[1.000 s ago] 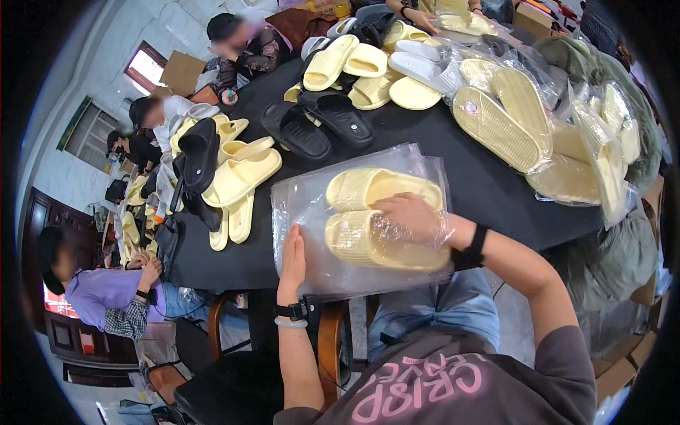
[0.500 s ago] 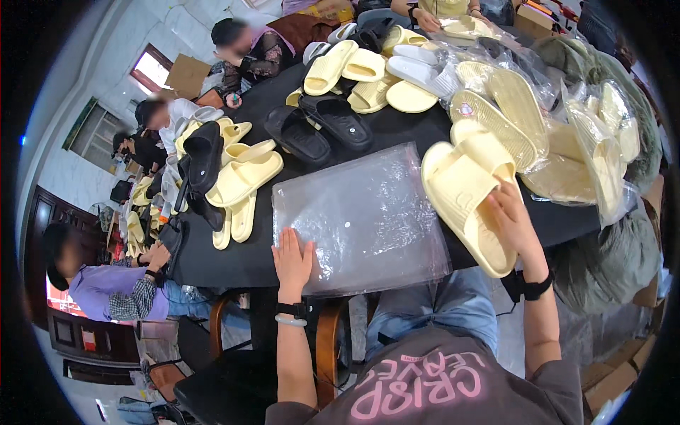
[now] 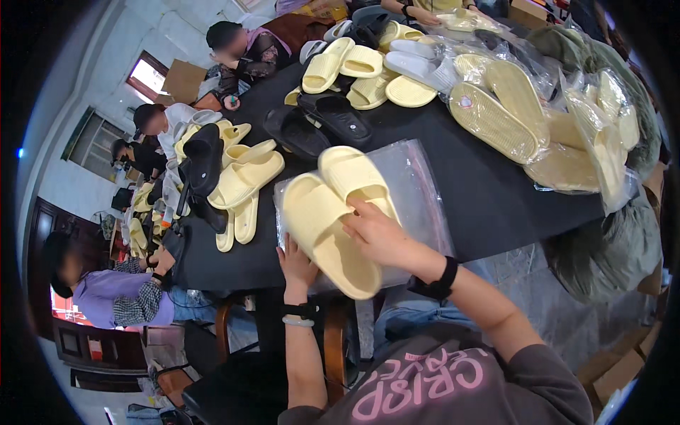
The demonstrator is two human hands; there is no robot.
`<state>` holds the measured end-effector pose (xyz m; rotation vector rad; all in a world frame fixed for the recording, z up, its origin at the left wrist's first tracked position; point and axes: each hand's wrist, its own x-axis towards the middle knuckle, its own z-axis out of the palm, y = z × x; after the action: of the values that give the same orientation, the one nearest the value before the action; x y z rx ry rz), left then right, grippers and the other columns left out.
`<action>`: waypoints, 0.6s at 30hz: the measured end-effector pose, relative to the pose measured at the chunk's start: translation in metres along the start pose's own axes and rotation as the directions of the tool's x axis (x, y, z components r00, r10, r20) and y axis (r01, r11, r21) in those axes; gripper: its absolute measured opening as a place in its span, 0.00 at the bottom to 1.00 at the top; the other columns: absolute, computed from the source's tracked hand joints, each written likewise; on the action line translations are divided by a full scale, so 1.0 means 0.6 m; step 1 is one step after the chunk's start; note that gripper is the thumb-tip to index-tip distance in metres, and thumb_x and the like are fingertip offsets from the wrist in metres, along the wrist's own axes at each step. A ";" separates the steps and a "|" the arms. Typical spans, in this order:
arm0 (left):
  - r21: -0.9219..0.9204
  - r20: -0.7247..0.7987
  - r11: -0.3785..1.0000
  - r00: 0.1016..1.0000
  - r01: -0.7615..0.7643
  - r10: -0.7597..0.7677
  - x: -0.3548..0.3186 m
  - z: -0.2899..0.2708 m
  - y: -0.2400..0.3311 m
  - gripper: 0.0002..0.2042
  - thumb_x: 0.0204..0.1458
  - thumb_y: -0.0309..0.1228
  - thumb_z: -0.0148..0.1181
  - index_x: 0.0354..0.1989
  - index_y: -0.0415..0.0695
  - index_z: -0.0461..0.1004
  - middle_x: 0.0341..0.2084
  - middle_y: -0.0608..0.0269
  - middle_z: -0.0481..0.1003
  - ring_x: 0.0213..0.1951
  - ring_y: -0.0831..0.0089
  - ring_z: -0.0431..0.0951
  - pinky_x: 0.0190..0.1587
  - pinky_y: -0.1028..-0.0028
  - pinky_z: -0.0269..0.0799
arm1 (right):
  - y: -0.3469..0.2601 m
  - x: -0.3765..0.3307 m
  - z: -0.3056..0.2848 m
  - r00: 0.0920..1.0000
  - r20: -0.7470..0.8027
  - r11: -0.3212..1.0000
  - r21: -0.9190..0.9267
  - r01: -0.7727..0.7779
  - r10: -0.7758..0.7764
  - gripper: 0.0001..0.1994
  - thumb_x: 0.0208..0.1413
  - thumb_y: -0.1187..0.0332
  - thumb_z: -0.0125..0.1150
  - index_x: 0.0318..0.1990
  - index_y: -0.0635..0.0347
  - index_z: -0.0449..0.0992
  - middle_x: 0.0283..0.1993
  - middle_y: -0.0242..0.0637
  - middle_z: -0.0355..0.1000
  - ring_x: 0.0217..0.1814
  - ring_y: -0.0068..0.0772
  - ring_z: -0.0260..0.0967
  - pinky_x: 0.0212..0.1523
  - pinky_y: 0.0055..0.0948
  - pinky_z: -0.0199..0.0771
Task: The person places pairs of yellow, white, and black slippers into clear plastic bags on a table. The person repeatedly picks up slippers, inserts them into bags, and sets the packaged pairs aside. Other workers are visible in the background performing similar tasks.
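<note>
My right hand [image 3: 375, 234] is closed on a pair of pale yellow slippers [image 3: 340, 261], its fingers at the straps' edges. The pair is held over a stack of clear plastic bags [image 3: 423, 191] lying on the black-covered table [image 3: 489, 219]. My left hand [image 3: 296, 263] rests with its fingers stretched out on the bags' near left edge, next to the nearer slipper, which covers part of it. Beyond the bags sit two black slippers [image 3: 301, 133], and to their right lie bagged yellow slippers [image 3: 496, 122].
A pile of yellow and black slippers [image 3: 244, 177] stands at the left. Loose yellow slippers [image 3: 363, 62] and grey ones lie at the back. A large green sack [image 3: 591, 248] hangs at the right edge. Other people [image 3: 127, 294] sit along the left and far sides.
My right hand has carried the yellow slippers leftward, from the right of the bags to above them. The left hand has stayed on the bags' near left edge.
</note>
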<state>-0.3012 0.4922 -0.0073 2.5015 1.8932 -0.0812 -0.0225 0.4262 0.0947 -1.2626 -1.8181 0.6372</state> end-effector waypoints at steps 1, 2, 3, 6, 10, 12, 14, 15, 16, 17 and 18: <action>-0.062 -0.133 0.997 0.990 -0.051 0.042 -0.007 -0.010 0.004 0.34 0.56 0.48 0.53 0.70 0.50 0.56 0.71 0.51 0.50 0.72 0.52 0.46 0.67 0.39 0.39 | 0.016 -0.001 0.023 0.999 -0.028 0.999 -0.017 -0.042 0.041 0.15 0.57 0.69 0.58 0.50 0.67 0.73 0.63 0.57 0.61 0.60 0.57 0.63 0.60 0.43 0.65; -0.104 -0.144 0.994 0.989 -0.028 0.013 -0.013 -0.014 0.013 0.33 0.57 0.47 0.53 0.69 0.48 0.56 0.71 0.50 0.50 0.72 0.53 0.46 0.68 0.39 0.39 | 0.016 -0.004 0.036 0.995 -0.048 0.996 -0.034 -0.084 0.083 0.18 0.56 0.69 0.59 0.53 0.66 0.72 0.64 0.57 0.60 0.61 0.57 0.63 0.60 0.43 0.66; -0.145 -0.155 0.989 0.988 -0.009 -0.014 -0.013 -0.018 0.021 0.33 0.57 0.47 0.53 0.69 0.46 0.57 0.71 0.49 0.49 0.73 0.54 0.46 0.68 0.40 0.39 | 0.020 -0.013 0.041 0.999 -0.027 0.999 0.000 -0.035 0.035 0.20 0.56 0.69 0.59 0.56 0.65 0.70 0.65 0.57 0.59 0.61 0.58 0.63 0.60 0.44 0.66; -0.264 -0.211 0.964 0.977 -0.039 -0.018 -0.023 -0.025 0.008 0.29 0.57 0.42 0.56 0.65 0.44 0.61 0.67 0.47 0.57 0.70 0.52 0.53 0.68 0.44 0.43 | 0.037 -0.059 0.023 0.996 -0.008 0.992 0.087 0.087 -0.087 0.26 0.55 0.70 0.59 0.62 0.63 0.65 0.67 0.56 0.57 0.62 0.58 0.63 0.61 0.44 0.65; -0.432 -0.492 0.890 0.865 -0.144 -0.098 -0.037 -0.068 0.010 0.20 0.55 0.30 0.61 0.56 0.42 0.72 0.51 0.49 0.74 0.57 0.53 0.71 0.60 0.61 0.64 | 0.065 -0.137 -0.048 0.992 -0.123 1.000 0.009 0.010 -0.009 0.27 0.54 0.71 0.60 0.63 0.61 0.64 0.65 0.54 0.60 0.64 0.56 0.61 0.62 0.45 0.64; -0.619 -0.321 0.775 0.941 -0.124 -0.105 -0.045 -0.120 0.053 0.19 0.55 0.31 0.61 0.55 0.41 0.72 0.50 0.48 0.74 0.55 0.56 0.72 0.55 0.64 0.68 | 0.086 -0.166 -0.064 0.987 -0.152 0.996 -0.055 -0.070 0.061 0.26 0.53 0.71 0.61 0.62 0.60 0.66 0.63 0.52 0.62 0.64 0.55 0.61 0.63 0.45 0.63; -0.756 -0.044 0.654 0.999 -0.027 -0.010 -0.044 -0.172 0.114 0.20 0.56 0.32 0.61 0.57 0.41 0.70 0.51 0.49 0.73 0.53 0.62 0.74 0.50 0.67 0.72 | 0.111 -0.185 -0.063 0.988 -0.132 0.991 -0.095 -0.098 0.085 0.25 0.52 0.71 0.61 0.60 0.59 0.68 0.62 0.49 0.63 0.65 0.52 0.60 0.63 0.44 0.62; -0.710 -0.063 0.693 0.991 -0.125 0.115 -0.042 -0.179 0.142 0.22 0.56 0.33 0.61 0.59 0.42 0.69 0.52 0.48 0.73 0.52 0.60 0.74 0.50 0.66 0.72 | 0.114 -0.188 -0.060 0.993 -0.105 0.987 -0.141 -0.071 0.057 0.24 0.52 0.71 0.61 0.59 0.59 0.68 0.62 0.48 0.64 0.66 0.51 0.60 0.63 0.45 0.62; -0.657 -0.075 0.718 0.968 -0.230 0.241 -0.035 -0.182 0.168 0.24 0.55 0.33 0.62 0.60 0.43 0.68 0.52 0.47 0.72 0.51 0.58 0.74 0.50 0.66 0.71 | 0.116 -0.189 -0.057 0.996 -0.082 0.982 -0.187 -0.042 0.027 0.23 0.52 0.72 0.61 0.58 0.59 0.69 0.62 0.47 0.64 0.66 0.50 0.59 0.63 0.45 0.62; -0.522 -0.165 0.779 0.937 -0.349 0.309 -0.023 -0.172 0.186 0.25 0.55 0.35 0.61 0.62 0.43 0.67 0.49 0.47 0.72 0.49 0.55 0.75 0.48 0.64 0.71 | 0.115 -0.189 -0.055 0.998 -0.059 0.972 -0.233 -0.007 -0.007 0.23 0.51 0.72 0.61 0.57 0.58 0.70 0.62 0.46 0.64 0.66 0.49 0.59 0.62 0.45 0.62; -0.360 -0.240 0.817 0.891 -0.451 0.386 -0.010 -0.170 0.202 0.27 0.55 0.37 0.61 0.63 0.43 0.65 0.47 0.46 0.72 0.46 0.53 0.75 0.47 0.63 0.71 | 0.115 -0.187 -0.054 0.998 -0.055 0.973 -0.230 0.000 -0.013 0.22 0.51 0.72 0.61 0.56 0.58 0.70 0.62 0.45 0.64 0.67 0.49 0.59 0.63 0.45 0.61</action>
<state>-0.1824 0.4571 0.0912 2.5974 1.1731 0.4757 0.0590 0.3461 0.0212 -1.4104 -1.8890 0.3902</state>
